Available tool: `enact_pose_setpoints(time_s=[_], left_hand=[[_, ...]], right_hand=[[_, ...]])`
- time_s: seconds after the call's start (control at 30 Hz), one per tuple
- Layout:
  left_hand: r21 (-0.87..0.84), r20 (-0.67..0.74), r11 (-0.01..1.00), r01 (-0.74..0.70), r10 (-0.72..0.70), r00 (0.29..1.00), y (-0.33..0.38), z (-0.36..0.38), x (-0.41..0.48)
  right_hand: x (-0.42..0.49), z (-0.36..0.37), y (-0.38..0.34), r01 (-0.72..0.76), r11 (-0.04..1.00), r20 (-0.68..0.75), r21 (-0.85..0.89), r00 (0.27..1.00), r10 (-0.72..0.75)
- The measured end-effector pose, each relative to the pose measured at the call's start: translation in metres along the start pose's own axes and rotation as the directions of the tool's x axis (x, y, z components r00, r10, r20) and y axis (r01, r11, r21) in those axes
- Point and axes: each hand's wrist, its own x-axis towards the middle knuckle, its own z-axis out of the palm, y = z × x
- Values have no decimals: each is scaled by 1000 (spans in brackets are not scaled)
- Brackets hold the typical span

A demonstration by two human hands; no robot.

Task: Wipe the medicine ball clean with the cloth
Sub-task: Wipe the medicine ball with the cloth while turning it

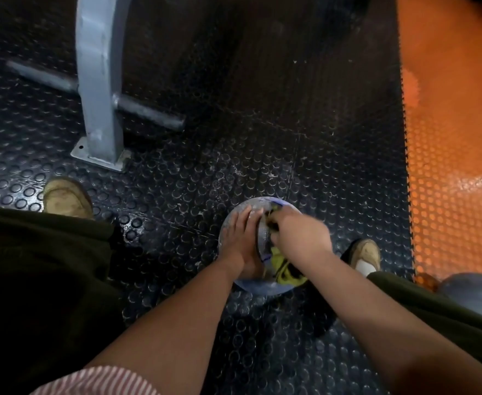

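Lower centre of frame: medicine ball (263, 240) sits on studded floor (194, 172), left hand (241, 238) pressed flat on its left side, fingers straight, likely to stop it rolling, while blurred right hand (299, 233) clutches the bunched yellow-green cloth (284, 266) against its right side to scrub.

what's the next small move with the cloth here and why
Probably draw the cloth across the top toward the far left of the medicine ball. The right hand holds the cloth bunched on the ball's right side, while whitish dust shows on the far-left surface beyond the left hand, which lies flat on the ball, seemingly steadying it.
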Motion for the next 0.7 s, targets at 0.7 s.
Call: enact_pose_setpoints(time_s=[0.7], left_hand=[[11,-30,1000,-9,9,1000,-9,0,5]], right_hand=[[26,-6,-2,-138,990,180,41,975,129]])
